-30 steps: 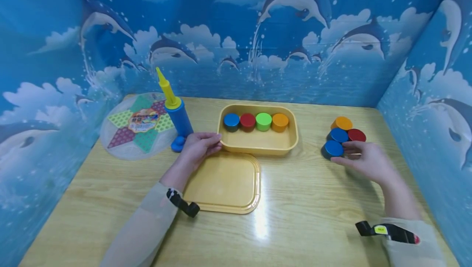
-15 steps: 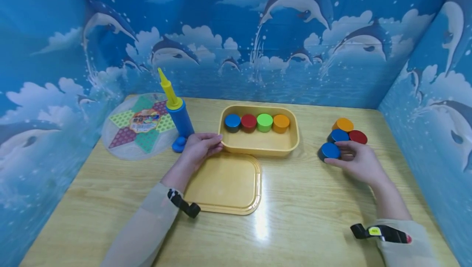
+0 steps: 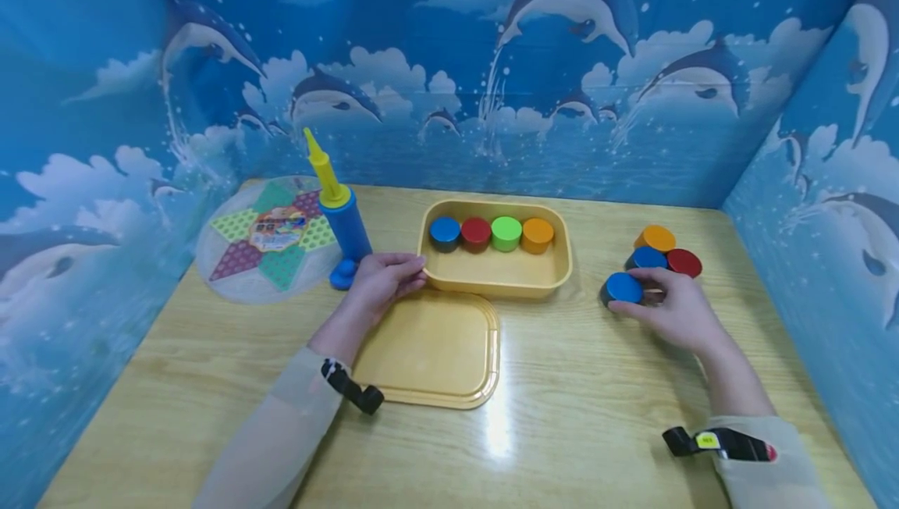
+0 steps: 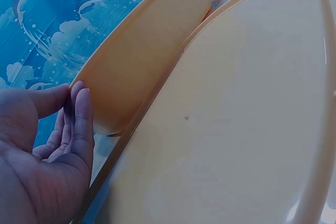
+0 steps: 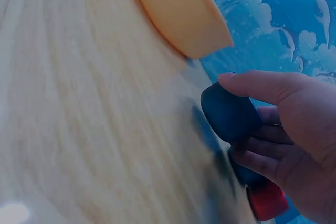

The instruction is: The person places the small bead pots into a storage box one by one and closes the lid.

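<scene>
My right hand pinches a short blue cylinder between thumb and fingers at the right of the table. In the right wrist view this blue cylinder is tilted, with its shadow on the wood beside it. Just behind stand another blue cylinder, a red one and an orange one. My left hand pinches the left rim of a yellow box. Inside the box a blue, a red, a green and an orange cylinder stand in a row along the back.
A yellow lid lies flat in front of the box. To the left stands a blue and yellow hand pump, beside a round clear-edged board with a coloured star pattern. Dolphin-printed sheets border the wooden table.
My right hand has moved left with the blue cylinder, drawing it away from the others behind. My left hand keeps its hold on the box rim. The view shifts slightly.
</scene>
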`<action>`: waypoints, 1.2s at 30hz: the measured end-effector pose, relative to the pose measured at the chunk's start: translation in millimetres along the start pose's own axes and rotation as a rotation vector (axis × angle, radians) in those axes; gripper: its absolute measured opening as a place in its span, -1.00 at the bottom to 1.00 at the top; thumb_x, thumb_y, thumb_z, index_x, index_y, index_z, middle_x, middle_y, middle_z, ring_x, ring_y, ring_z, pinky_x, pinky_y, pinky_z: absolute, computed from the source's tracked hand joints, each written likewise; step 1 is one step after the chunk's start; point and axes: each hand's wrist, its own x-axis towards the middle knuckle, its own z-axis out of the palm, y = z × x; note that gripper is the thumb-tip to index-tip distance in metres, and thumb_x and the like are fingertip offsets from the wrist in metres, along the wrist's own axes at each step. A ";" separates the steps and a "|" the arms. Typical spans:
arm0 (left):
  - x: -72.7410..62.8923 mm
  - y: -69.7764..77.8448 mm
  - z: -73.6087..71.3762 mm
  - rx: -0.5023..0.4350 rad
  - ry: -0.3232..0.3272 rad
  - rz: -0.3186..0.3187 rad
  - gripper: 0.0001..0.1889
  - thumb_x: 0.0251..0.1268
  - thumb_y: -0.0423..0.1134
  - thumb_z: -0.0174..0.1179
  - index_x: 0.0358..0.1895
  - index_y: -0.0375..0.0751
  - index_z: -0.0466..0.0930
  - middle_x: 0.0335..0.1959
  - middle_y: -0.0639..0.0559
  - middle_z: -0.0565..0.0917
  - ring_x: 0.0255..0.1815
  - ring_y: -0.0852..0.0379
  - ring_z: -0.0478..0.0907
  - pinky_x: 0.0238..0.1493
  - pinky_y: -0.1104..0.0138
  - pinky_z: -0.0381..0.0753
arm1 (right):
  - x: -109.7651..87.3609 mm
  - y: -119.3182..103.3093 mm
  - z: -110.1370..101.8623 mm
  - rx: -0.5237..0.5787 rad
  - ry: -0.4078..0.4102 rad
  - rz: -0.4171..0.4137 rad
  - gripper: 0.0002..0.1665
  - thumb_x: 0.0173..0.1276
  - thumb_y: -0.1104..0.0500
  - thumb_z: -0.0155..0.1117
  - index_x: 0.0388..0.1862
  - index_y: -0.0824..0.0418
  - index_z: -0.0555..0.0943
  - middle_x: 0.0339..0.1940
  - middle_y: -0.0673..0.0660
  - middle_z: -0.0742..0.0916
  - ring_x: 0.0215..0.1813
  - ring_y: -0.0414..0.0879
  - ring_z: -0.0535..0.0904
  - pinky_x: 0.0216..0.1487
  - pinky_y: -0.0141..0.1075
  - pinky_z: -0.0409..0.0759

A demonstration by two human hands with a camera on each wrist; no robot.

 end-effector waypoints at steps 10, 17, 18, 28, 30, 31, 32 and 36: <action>1.2 0.8 0.1 0.000 0.002 -0.006 -0.71 0.48 -0.22 0.39 0.15 -0.26 0.72 0.01 -0.19 0.77 -0.01 -0.02 0.78 0.02 0.29 0.78 | 2.0 -41.5 -9.2 0.033 0.030 -0.104 -0.15 0.32 -0.16 0.60 0.39 0.32 0.56 0.25 0.28 0.69 0.17 0.21 0.70 0.19 0.00 0.71; 0.6 1.7 0.5 -0.006 0.000 -0.007 -0.72 0.47 -0.23 0.39 0.14 -0.26 0.73 0.00 -0.20 0.77 -0.02 -0.03 0.78 0.02 0.29 0.78 | 11.3 -78.9 -9.4 0.087 -0.016 -0.196 -0.23 0.35 -0.06 0.60 0.41 0.27 0.57 0.25 0.22 0.70 0.19 0.12 0.65 0.22 -0.19 0.70; 0.3 1.8 0.4 -0.006 0.001 -0.008 -0.72 0.47 -0.23 0.39 0.13 -0.26 0.73 0.00 -0.20 0.77 -0.02 -0.03 0.78 0.02 0.29 0.78 | 13.7 -83.8 -8.4 0.094 -0.024 -0.204 -0.24 0.35 -0.04 0.61 0.41 0.27 0.58 0.25 0.21 0.70 0.19 0.11 0.65 0.23 -0.15 0.71; -1.6 3.0 0.5 -0.001 -0.005 -0.009 -0.72 0.48 -0.23 0.39 0.14 -0.28 0.73 -0.01 -0.20 0.77 -0.04 -0.01 0.78 0.02 0.30 0.78 | 46.6 -115.9 11.2 0.126 -0.145 -0.295 -0.25 0.37 0.06 0.60 0.42 0.34 0.55 0.30 0.27 0.67 0.25 0.20 0.60 0.29 0.22 0.63; -1.2 3.0 0.3 -0.009 -0.005 -0.009 -0.72 0.48 -0.24 0.39 0.14 -0.29 0.73 -0.01 -0.21 0.77 -0.05 -0.01 0.78 0.02 0.29 0.78 | 54.3 -120.6 16.7 0.124 -0.172 -0.304 -0.23 0.36 0.07 0.61 0.43 0.35 0.54 0.31 0.29 0.66 0.26 0.21 0.60 0.28 0.20 0.64; -1.0 2.9 0.2 -0.012 -0.005 -0.010 -0.71 0.48 -0.24 0.38 0.14 -0.29 0.73 -0.02 -0.21 0.77 -0.05 -0.01 0.78 0.02 0.29 0.78 | 58.2 -122.5 19.6 0.121 -0.186 -0.310 -0.22 0.35 0.07 0.61 0.44 0.36 0.54 0.32 0.29 0.66 0.26 0.21 0.60 0.29 0.20 0.63; -0.8 2.5 -0.1 -0.015 -0.006 -0.011 -0.71 0.48 -0.24 0.38 0.14 -0.29 0.73 -0.02 -0.21 0.77 -0.06 -0.01 0.78 0.02 0.29 0.79 | 62.0 -124.4 22.5 0.120 -0.200 -0.311 -0.20 0.35 0.07 0.61 0.45 0.37 0.53 0.32 0.30 0.66 0.27 0.21 0.60 0.29 0.19 0.63; 0.0 1.3 -0.7 -0.027 -0.011 -0.012 -0.71 0.48 -0.26 0.38 0.15 -0.30 0.72 -0.02 -0.22 0.77 -0.06 0.00 0.78 0.01 0.27 0.79 | 76.1 -130.8 34.4 0.111 -0.255 -0.321 -0.16 0.32 0.05 0.64 0.46 0.37 0.52 0.32 0.30 0.66 0.28 0.21 0.61 0.30 0.18 0.63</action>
